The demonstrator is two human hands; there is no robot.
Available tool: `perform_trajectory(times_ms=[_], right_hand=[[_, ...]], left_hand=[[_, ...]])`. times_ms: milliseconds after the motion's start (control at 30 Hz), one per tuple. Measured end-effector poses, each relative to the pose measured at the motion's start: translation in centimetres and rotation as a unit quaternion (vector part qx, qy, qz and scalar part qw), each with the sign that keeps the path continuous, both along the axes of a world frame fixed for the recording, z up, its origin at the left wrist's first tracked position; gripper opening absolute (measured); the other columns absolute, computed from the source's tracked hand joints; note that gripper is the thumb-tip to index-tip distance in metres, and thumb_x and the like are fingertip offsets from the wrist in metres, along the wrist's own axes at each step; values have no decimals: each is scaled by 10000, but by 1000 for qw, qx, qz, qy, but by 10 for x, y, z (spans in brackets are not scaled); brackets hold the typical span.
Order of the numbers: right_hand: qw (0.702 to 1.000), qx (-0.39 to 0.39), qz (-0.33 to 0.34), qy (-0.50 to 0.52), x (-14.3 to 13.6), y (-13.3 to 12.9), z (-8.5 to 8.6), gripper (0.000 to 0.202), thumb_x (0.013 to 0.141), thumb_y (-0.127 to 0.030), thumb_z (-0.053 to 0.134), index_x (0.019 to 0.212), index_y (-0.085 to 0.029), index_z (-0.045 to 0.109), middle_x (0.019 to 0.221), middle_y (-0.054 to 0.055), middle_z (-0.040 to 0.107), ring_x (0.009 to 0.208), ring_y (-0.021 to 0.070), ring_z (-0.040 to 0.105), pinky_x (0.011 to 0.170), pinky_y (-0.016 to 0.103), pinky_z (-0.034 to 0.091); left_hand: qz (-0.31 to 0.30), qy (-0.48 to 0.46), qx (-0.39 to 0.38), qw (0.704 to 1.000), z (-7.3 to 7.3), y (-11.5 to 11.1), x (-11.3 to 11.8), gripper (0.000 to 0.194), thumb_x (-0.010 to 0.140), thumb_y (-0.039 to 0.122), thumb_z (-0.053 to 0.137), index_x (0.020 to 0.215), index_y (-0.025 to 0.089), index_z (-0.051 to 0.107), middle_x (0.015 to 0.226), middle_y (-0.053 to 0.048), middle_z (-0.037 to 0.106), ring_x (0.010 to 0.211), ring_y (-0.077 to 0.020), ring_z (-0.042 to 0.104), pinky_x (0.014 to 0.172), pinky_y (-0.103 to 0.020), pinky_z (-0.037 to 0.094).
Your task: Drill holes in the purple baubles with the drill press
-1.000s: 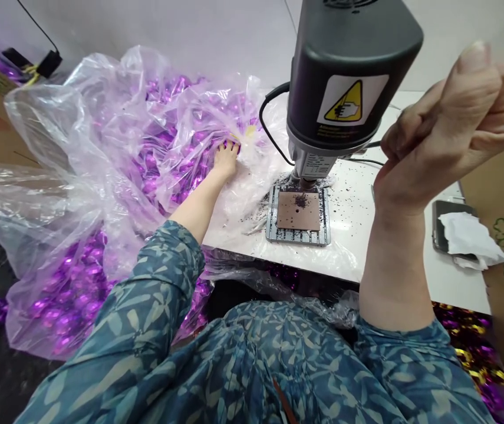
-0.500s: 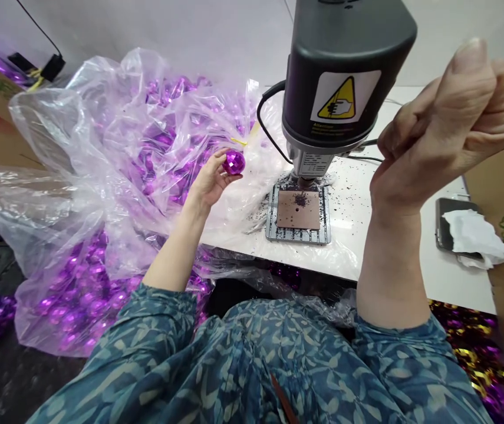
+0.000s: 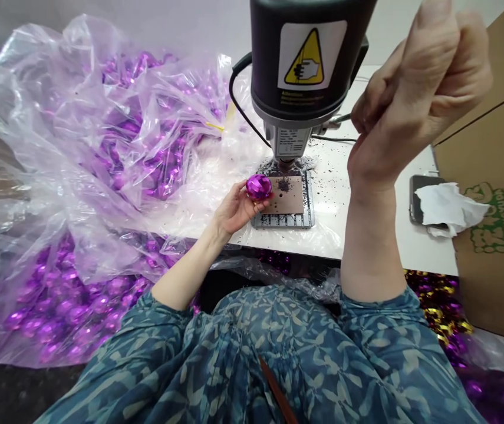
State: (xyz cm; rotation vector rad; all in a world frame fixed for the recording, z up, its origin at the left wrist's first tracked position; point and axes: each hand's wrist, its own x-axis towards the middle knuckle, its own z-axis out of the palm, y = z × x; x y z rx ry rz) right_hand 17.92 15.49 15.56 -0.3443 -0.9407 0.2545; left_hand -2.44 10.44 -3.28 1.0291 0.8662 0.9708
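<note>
My left hand (image 3: 239,206) holds a shiny purple faceted ball (image 3: 259,187) in its fingers, over the left edge of a brown plate (image 3: 293,203). That plate has a small hole and lies on the slotted metal base of a bench drill press (image 3: 309,65). Dark shavings are scattered on plate and base. Raised at the right, my right hand (image 3: 420,94) is closed in a fist around the drill press lever (image 3: 342,118); only the lever's rod end by the machine shows, the grip being hidden in my fingers.
Clear plastic bags (image 3: 79,194) full of purple balls spread over the left. A phone (image 3: 417,200) with a crumpled white tissue (image 3: 450,206) lies at the table's right side, beside a cardboard box (image 3: 494,235). A black cable (image 3: 238,106) hangs left of the machine.
My left hand has carried the purple ball right, from beside the bag to the left part of the brown plate. My right hand stays closed on the lever. The whole view has shifted.
</note>
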Motion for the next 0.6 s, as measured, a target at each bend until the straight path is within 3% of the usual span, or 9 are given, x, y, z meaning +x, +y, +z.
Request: perform_trajectory(times_ms=[100,233,400,600], right_hand=[[999,-20,8,-23,5,-4,1,563,786,-615,760,667,-192,408,479,-103,251,383,-19,277,450,201,171],[999,-32,20,-30,8,-9,3,571,748,-635,761,652,-173,442,492,-98,250,394,-42,308,472,158,203],[999,-34,28,-18,5,-11,4,564,711,-627,777,663,-165,456,519,-93,213,400,-50,310,471,138,191],[1000,-9,16,-4,-1,-9,3,571,750,-651,736,693,-154,460,538,-85,196,403,-60,260,466,126,153]], left_hand=[[18,-8,-8,1000,-4,-6,7,559,997,710,804,1300,244,748,1234,-140,833,1067,-285,860,925,-440,765],[79,49,44,995,-17,-1,12,706,841,662,1003,1384,286,753,1300,-105,842,991,-243,840,826,-370,739],[90,80,114,986,-36,20,19,797,755,713,1038,1353,271,748,1408,-127,837,1238,-312,817,1002,-458,733],[73,153,167,971,-44,30,25,707,800,568,1052,1366,270,752,1313,-94,856,1024,-252,818,869,-401,723]])
